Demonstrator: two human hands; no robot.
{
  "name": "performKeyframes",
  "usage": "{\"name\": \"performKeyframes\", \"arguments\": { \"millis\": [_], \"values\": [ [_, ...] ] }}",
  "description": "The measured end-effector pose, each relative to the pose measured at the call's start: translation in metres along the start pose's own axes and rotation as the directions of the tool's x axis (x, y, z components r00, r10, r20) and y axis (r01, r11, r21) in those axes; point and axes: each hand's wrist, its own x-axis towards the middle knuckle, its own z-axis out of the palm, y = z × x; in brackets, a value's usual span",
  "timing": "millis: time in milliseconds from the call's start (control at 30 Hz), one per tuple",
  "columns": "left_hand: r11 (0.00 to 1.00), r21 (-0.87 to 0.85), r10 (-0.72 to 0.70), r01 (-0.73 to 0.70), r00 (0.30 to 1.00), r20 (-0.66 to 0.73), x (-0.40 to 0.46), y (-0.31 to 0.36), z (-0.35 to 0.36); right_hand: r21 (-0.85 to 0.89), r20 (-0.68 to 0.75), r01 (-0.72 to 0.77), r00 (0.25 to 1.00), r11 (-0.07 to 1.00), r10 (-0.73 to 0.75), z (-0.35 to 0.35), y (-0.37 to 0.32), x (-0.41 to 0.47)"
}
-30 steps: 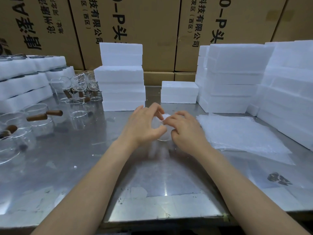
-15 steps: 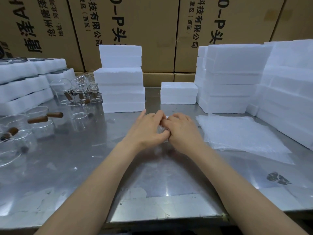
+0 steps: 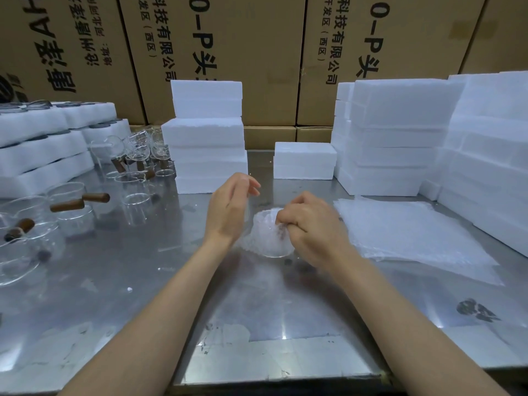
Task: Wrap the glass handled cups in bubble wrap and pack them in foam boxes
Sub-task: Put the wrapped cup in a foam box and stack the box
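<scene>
A glass cup wrapped in bubble wrap (image 3: 265,235) lies on the steel table (image 3: 143,295) at the middle. My right hand (image 3: 311,227) grips the wrapped cup from the right, fingers curled into the wrap. My left hand (image 3: 231,210) hovers just left of it, fingers loosely curled and holding nothing. Unwrapped glass cups with wooden handles (image 3: 77,201) stand at the left. A stack of bubble wrap sheets (image 3: 411,232) lies to the right. Foam boxes (image 3: 208,138) are stacked behind the hands.
More foam boxes (image 3: 394,138) are piled at the right and back right, and one low box (image 3: 304,161) sits at the back centre. Foam trays (image 3: 37,150) stand at the far left. Large cardboard cartons (image 3: 228,52) form the back wall.
My left hand has let go of the wrapped cup and lifted up and to the left. My right hand now holds the bundle alone, and more of the wrap shows.
</scene>
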Motion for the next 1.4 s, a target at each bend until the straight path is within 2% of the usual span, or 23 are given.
{"name": "performKeyframes", "arguments": {
  "millis": [100,200,267,367,433,600,767,867,1033,1200,1400],
  "values": [
    [0.997,-0.069,-0.047,0.040,0.993,-0.108,0.007,0.000,-0.004,0.164,-0.039,-0.068,0.996,0.984,0.075,-0.002,0.002,0.000],
    [0.991,-0.082,-0.127,0.109,0.960,-0.249,0.017,-0.008,-0.014,0.450,-0.111,-0.186,0.959,0.873,0.262,-0.006,0.004,0.008],
    [0.981,-0.087,-0.193,0.173,0.916,-0.352,0.031,-0.016,-0.023,0.557,-0.096,-0.257,0.925,0.790,0.368,-0.006,0.007,0.023],
    [0.963,-0.143,-0.269,0.228,0.832,-0.485,0.062,-0.024,-0.041,0.649,0.131,-0.458,0.854,0.608,0.504,-0.001,0.016,0.062],
    [0.947,-0.196,-0.321,0.255,0.782,-0.534,0.084,-0.027,-0.055,0.670,0.294,-0.566,0.796,0.480,0.529,0.004,0.020,0.093],
    [0.890,-0.274,-0.456,0.365,0.736,-0.501,0.126,-0.035,-0.076,0.684,0.411,-0.657,0.707,0.318,0.576,0.021,0.009,0.163],
    [0.774,-0.365,-0.628,0.517,0.696,-0.347,0.141,-0.043,-0.078,0.645,0.446,-0.683,0.700,0.342,0.557,0.040,-0.020,0.195],
    [0.737,-0.377,-0.672,0.561,0.671,-0.314,0.144,-0.046,-0.077,0.624,0.441,-0.679,0.714,0.386,0.544,0.049,-0.028,0.200],
    [0.773,-0.305,-0.634,0.557,0.697,-0.333,0.145,-0.048,-0.077,0.637,0.404,-0.652,0.737,0.413,0.542,0.058,-0.021,0.201],
    [0.868,-0.168,-0.491,0.466,0.759,-0.427,0.129,-0.041,-0.069,0.679,0.333,-0.584,0.785,0.446,0.522,0.059,-0.006,0.192],
    [0.884,-0.175,-0.465,0.434,0.774,-0.429,0.101,-0.036,-0.053,0.738,0.269,-0.527,0.802,0.420,0.534,0.049,0.010,0.165]
  ]
}}
